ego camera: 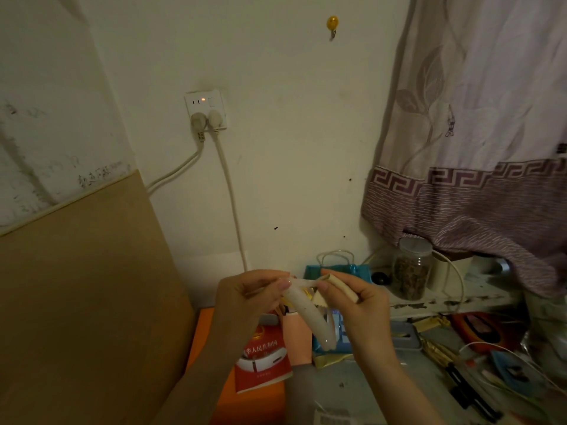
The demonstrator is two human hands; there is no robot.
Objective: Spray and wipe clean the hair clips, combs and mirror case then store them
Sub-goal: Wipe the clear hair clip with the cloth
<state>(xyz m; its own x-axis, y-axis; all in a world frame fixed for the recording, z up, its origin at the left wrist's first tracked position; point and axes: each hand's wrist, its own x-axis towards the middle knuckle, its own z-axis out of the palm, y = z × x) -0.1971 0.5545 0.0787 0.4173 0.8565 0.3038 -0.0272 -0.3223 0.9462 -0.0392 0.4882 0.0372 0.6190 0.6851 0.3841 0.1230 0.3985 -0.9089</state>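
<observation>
Two hands (245, 297) (356, 302) pinch one clip (310, 314) up high.
Slick plastic could slip and drop onto the cluttered table (368, 391).

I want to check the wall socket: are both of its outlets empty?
No, the wall socket has two plugs in it, side by side, and a white cable hangs down from each.

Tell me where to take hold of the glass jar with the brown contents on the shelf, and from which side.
Grip the jar around its upper body just below the lid, coming from the front left. It stands upright, the curtain hangs over its top and right, and a white cable runs beside it, so a top or right approach looks crowded.
</observation>
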